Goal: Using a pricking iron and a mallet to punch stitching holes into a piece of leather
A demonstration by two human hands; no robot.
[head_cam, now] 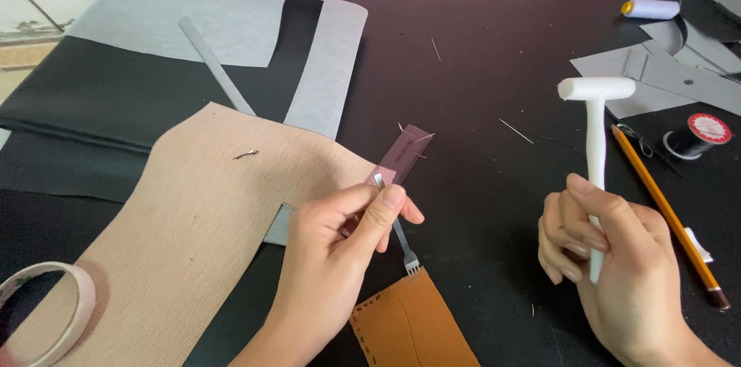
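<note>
My left hand (340,259) pinches a thin metal pronged chisel (403,242), its teeth resting on the top edge of a tan leather piece (409,324) that has a row of punched holes along its left side. My right hand (610,259) grips the handle of a white plastic mallet (596,104), held upright with its head well above and to the right of the chisel. A narrow maroon strip (405,152) lies just beyond my left fingers.
A beige ribbed sheet (193,220) covers the left of the black table (478,66). A tape roll (46,305) sits at bottom left. Grey and black sheets (154,58) lie at the back left. A yellow pencil (664,213), black thread spool (698,135), white spool (652,8) and grey cut pieces (664,74) lie at right.
</note>
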